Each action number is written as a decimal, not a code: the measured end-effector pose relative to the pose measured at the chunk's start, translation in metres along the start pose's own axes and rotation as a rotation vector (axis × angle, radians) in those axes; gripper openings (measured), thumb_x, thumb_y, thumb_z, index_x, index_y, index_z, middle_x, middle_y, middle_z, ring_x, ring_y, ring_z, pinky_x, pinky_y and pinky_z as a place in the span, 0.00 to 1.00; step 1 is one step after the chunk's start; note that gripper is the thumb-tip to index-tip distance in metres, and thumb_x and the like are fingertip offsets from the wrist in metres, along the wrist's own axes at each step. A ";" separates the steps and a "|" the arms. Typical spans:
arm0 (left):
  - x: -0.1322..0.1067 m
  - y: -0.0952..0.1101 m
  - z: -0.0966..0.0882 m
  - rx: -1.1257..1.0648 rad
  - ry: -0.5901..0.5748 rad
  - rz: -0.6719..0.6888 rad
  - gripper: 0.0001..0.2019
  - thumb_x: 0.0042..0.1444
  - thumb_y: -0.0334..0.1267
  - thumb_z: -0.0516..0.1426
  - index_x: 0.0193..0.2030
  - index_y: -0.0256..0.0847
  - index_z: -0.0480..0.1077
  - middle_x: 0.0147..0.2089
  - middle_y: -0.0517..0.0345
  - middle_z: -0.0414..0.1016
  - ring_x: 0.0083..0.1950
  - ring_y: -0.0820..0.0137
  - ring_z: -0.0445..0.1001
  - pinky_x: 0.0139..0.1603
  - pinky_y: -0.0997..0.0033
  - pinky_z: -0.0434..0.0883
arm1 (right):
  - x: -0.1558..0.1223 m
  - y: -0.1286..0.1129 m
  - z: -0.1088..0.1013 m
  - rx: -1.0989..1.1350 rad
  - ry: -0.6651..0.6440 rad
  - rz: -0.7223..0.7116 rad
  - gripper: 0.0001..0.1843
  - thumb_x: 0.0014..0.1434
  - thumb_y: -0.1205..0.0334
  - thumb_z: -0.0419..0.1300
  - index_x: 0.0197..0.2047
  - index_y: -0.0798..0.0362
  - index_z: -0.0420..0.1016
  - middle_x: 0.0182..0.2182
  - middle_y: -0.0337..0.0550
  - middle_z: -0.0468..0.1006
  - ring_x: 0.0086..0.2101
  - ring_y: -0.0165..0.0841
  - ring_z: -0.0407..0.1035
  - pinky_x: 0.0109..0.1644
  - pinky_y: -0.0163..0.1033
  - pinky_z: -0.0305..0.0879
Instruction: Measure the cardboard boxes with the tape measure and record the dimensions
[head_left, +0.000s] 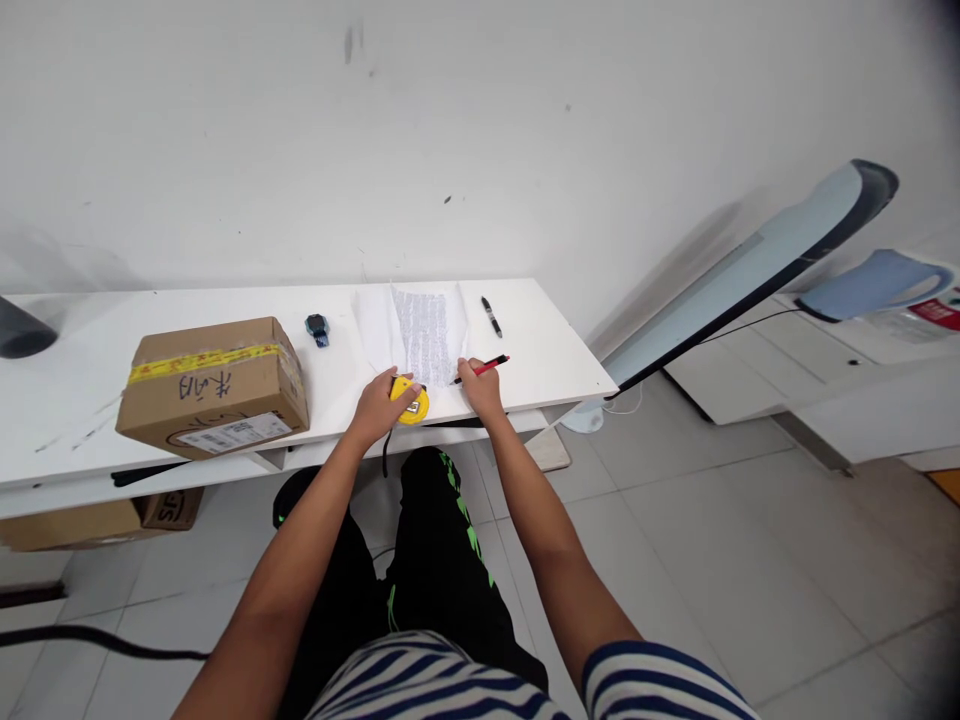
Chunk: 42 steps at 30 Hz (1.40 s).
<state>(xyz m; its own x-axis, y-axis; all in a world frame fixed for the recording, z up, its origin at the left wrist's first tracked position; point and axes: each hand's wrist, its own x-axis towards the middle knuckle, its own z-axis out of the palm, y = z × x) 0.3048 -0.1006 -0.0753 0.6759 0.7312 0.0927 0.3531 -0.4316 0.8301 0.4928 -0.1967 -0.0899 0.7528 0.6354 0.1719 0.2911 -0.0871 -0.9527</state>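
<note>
My left hand [377, 408] is closed around a yellow tape measure [412, 403] at the front edge of the white table. A black strap hangs below it. In my right hand [480, 385] is a red and black pen [486, 368], its tip low over the lower right corner of a written sheet [427, 330]. The sheet is covered in dense lines of handwriting and lies on the table with blank paper [373, 325] at its left side. Another pen [491, 316], black and grey, rests to the right of the paper.
A taped cardboard box [214, 390] stands on the white table [555, 350] left of the paper. Between them lies a dark digital watch [317, 328]. A dark cylinder [22, 328] is at the far left. A large pale panel with a black edge [750, 270] leans at the right.
</note>
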 end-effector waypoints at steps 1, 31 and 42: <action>0.000 0.000 0.000 -0.003 -0.001 0.000 0.28 0.57 0.59 0.54 0.56 0.41 0.73 0.64 0.49 0.70 0.66 0.56 0.66 0.65 0.59 0.62 | 0.000 0.000 0.000 0.004 -0.003 -0.005 0.20 0.56 0.50 0.54 0.18 0.48 0.55 0.18 0.35 0.66 0.25 0.30 0.60 0.33 0.36 0.58; 0.003 -0.006 0.009 -0.090 0.006 0.002 0.29 0.56 0.55 0.57 0.59 0.38 0.69 0.60 0.48 0.74 0.62 0.57 0.69 0.63 0.57 0.65 | -0.003 0.001 -0.006 -0.033 0.055 0.020 0.19 0.57 0.54 0.54 0.19 0.49 0.53 0.17 0.32 0.58 0.24 0.27 0.56 0.32 0.34 0.57; -0.010 -0.003 0.005 0.003 0.143 0.049 0.24 0.56 0.55 0.56 0.51 0.39 0.73 0.57 0.46 0.74 0.57 0.57 0.72 0.59 0.56 0.67 | 0.003 0.008 0.012 -0.408 -0.033 -0.124 0.38 0.59 0.56 0.52 0.70 0.55 0.48 0.61 0.59 0.64 0.55 0.44 0.66 0.54 0.48 0.66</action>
<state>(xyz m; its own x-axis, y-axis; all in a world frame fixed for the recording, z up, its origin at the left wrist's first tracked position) 0.3002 -0.1092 -0.0818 0.5935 0.7768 0.2105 0.3238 -0.4699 0.8212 0.4902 -0.1858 -0.0997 0.6800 0.6837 0.2649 0.5932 -0.3007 -0.7468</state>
